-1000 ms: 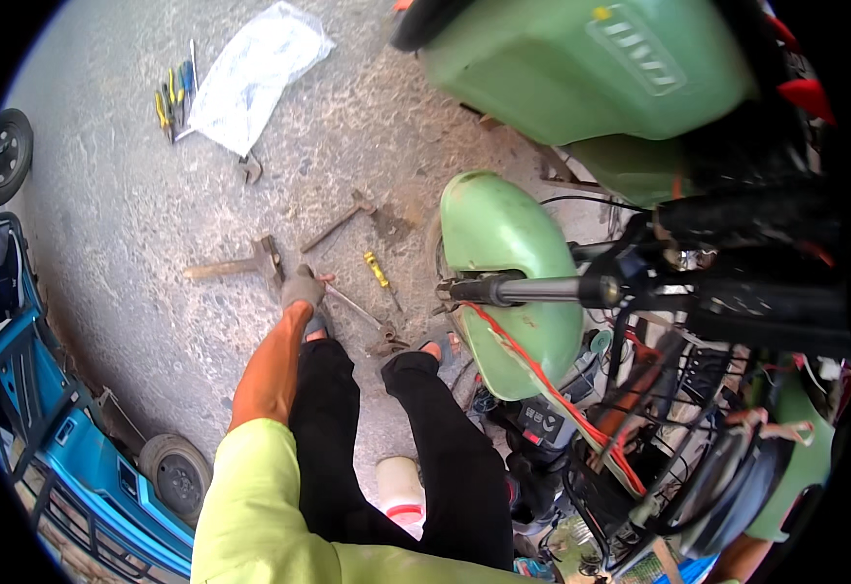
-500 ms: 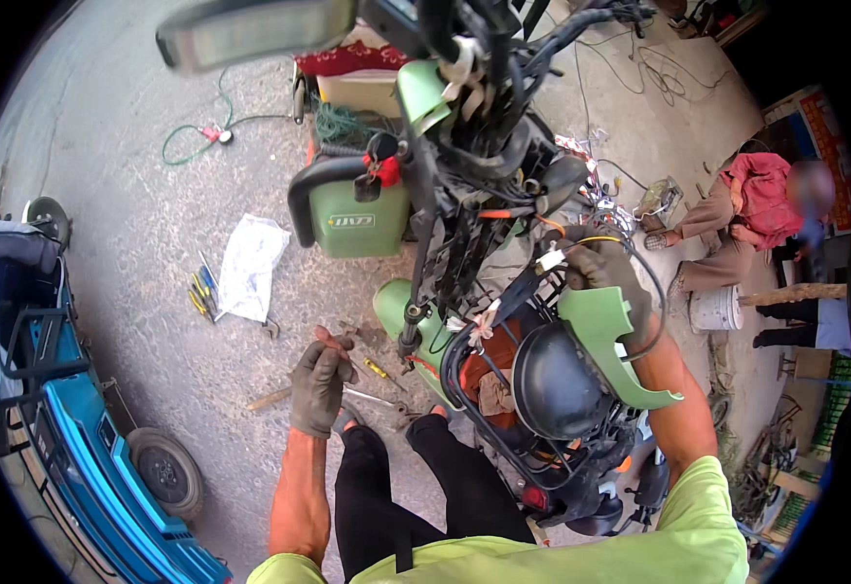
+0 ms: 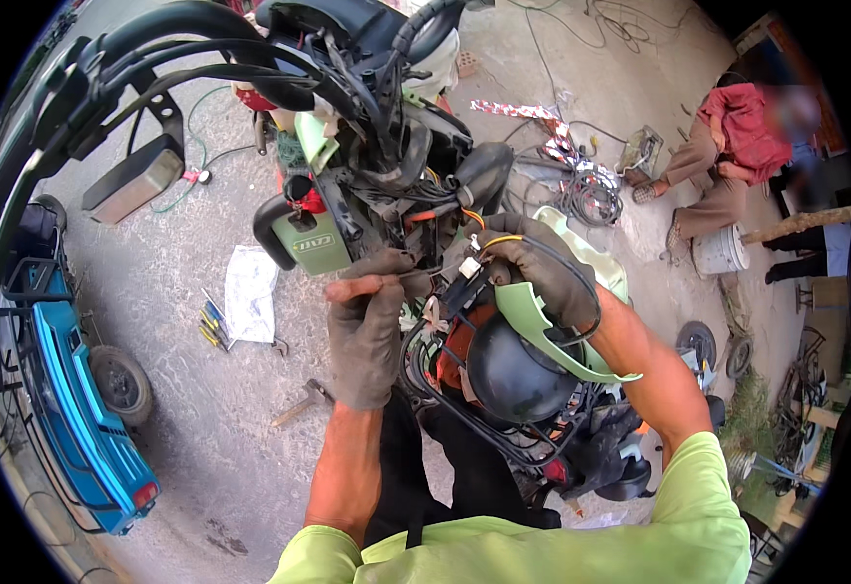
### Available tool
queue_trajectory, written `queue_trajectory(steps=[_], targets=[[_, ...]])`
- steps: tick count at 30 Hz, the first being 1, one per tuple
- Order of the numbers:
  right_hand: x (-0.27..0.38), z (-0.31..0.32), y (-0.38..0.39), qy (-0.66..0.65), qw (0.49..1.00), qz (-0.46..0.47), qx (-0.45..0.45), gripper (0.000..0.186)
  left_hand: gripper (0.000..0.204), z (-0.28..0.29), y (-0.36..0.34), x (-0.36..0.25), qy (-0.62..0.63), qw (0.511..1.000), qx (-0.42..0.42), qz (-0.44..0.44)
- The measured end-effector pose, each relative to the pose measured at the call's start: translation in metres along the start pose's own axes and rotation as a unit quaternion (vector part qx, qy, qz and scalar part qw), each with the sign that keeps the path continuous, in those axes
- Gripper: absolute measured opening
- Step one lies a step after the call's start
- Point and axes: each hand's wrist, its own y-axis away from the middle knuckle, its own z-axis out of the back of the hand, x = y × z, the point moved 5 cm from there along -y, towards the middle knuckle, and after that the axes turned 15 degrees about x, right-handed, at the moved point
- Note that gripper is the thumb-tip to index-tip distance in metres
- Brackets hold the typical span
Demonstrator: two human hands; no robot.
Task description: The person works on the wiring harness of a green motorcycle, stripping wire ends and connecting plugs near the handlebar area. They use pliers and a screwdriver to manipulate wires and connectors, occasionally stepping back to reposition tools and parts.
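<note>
My left hand [image 3: 365, 331], in a grey glove with a bare fingertip showing, is closed around something thin that I cannot make out, beside the wiring. My right hand [image 3: 547, 277], also gloved, grips a curved green plastic panel [image 3: 566, 355] among black and yellow cables. A white connector [image 3: 470, 268] hangs between both hands. They are over the stripped front of a green scooter [image 3: 313, 248], with bundled cables and handlebar tubes above. A round black helmet-like part [image 3: 513, 370] sits in a wire basket below the panel.
A blue cargo vehicle [image 3: 80, 409] stands at the left. Pliers and screwdrivers [image 3: 213, 321], a white bag [image 3: 250, 292] and a hammer [image 3: 299, 404] lie on the ground. A person in red [image 3: 742, 131] sits at the right near a white bucket [image 3: 717, 251] and coiled cables [image 3: 591, 195].
My left hand has risen from near the ground tools to the scooter's wiring, close to my right hand. The view has swung up onto the scooter's front and handlebars.
</note>
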Motion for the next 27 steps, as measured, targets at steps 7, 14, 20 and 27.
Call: queue_trajectory(steps=[7,14,20,27], targets=[[-0.007,0.014,0.002,0.017,0.999,0.028,-0.022,0.031,0.027,-0.017,-0.024,0.017,-0.080,0.996,-0.014,0.020],[-0.011,0.012,0.002,-0.026,0.997,-0.007,-0.077,0.030,0.022,-0.030,-0.029,0.030,-0.074,0.997,-0.001,0.034],[-0.007,0.012,-0.003,-0.086,0.991,-0.019,-0.098,0.033,0.019,-0.038,-0.007,0.049,-0.050,0.997,0.055,0.024],[-0.005,0.012,-0.002,-0.112,0.992,-0.022,-0.062,0.030,0.019,-0.043,-0.004,0.044,-0.179,0.978,0.081,-0.064]])
